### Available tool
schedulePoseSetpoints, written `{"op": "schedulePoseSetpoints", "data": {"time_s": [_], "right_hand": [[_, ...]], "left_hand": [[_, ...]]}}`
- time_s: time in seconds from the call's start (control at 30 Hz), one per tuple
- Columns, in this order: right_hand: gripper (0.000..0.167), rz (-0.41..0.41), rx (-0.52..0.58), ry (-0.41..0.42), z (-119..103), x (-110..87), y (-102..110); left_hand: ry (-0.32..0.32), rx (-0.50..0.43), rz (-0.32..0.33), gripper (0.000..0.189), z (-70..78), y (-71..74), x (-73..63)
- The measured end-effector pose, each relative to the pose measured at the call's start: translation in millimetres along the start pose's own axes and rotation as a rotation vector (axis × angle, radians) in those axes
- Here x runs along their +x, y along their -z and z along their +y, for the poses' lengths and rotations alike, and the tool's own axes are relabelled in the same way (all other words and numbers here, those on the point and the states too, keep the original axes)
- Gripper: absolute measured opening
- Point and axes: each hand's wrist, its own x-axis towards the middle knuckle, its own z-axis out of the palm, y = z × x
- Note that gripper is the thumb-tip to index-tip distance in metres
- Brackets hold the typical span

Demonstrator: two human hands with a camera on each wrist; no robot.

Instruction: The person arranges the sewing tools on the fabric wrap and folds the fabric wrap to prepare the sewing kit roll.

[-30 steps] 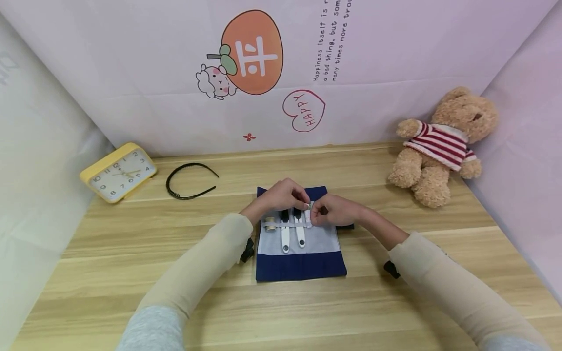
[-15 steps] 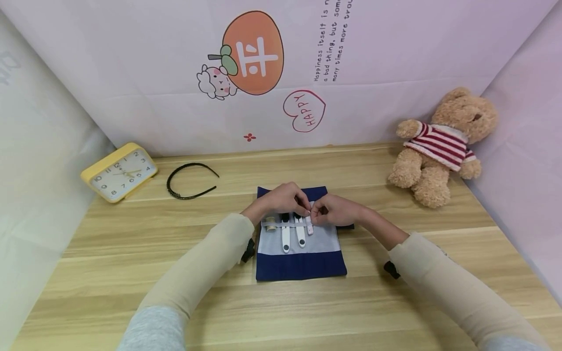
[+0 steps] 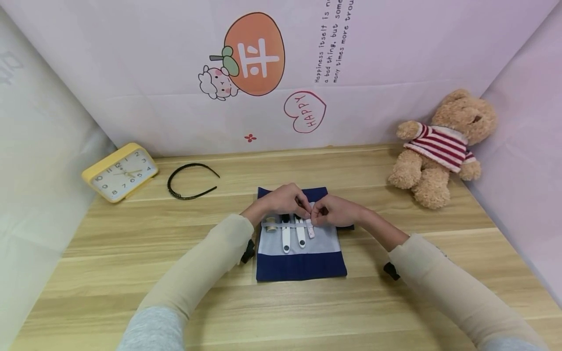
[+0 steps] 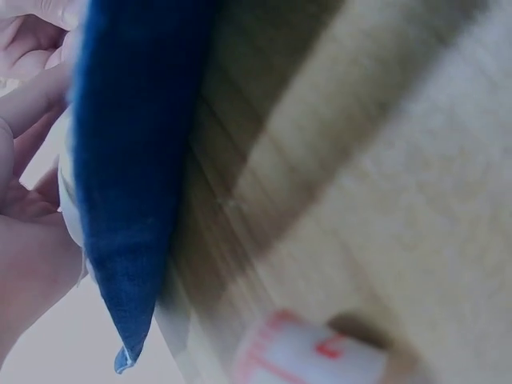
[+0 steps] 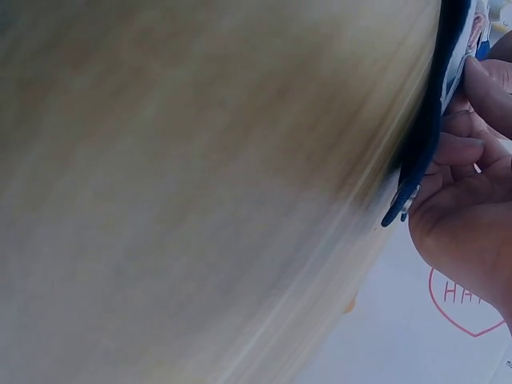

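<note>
A navy fabric roll-up pouch [image 3: 301, 265] with a pale grey lining lies unrolled on the table. Under its elastic strap [image 3: 281, 224] sit a beige thread spool [image 3: 270, 225] and two white-handled tools, one handle [image 3: 286, 240] left of the other [image 3: 301, 237]. A slim white piece with pinkish marks [image 3: 311, 231] passes beneath the strap's right part. My left hand [image 3: 287, 200] pinches its upper end, mostly covered by the fingers. Close beside it, my right hand [image 3: 335, 210] has thumb and forefinger together, seemingly pinching the strap; the exact contact is hidden.
A yellow clock [image 3: 120, 173] and a black headband [image 3: 186, 181] lie at the left rear. A teddy bear [image 3: 441, 146] leans at the right rear. In the left wrist view, a white roll with red marks [image 4: 312, 356] rests on the table.
The slim white piece has slid down under the strap, its lower end now nearer the front. My left hand has come slightly down with it; the right hand has stayed put.
</note>
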Motion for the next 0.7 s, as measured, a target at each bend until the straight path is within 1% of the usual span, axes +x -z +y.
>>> {"op": "schedulePoseSetpoints", "data": {"time_s": [0.1,0.17,0.3,0.4,0.5,0.6,0.7], "right_hand": [[0.007,0.009,0.017,-0.013,0,-1.9,1],[0.005,0.013,0.029,-0.019,0,-3.5,1],[0.005,0.045,0.033,-0.017,0,-6.6,2],[0.006,0.086,0.038,-0.025,-1,-9.9,4],[0.007,0.119,0.055,-0.051,-2,-13.3,7],[0.007,0.132,0.073,-0.075,-3,-16.4,10],[0.008,0.132,0.099,-0.088,-3,-18.3,11]], "left_hand": [[-0.017,-0.031,0.036,0.012,-0.6,1.4,-1.9],[-0.025,-0.025,0.055,0.013,-0.7,4.5,-5.0],[-0.032,-0.008,0.085,0.016,0.2,15.3,-18.6],[-0.028,-0.009,0.124,0.018,0.7,25.3,-34.4],[-0.019,0.009,0.169,0.021,-1.0,35.2,-52.6],[-0.001,0.035,0.204,0.023,-4.8,43.7,-70.3],[0.017,0.049,0.224,0.024,-10.2,49.4,-86.6]]}}
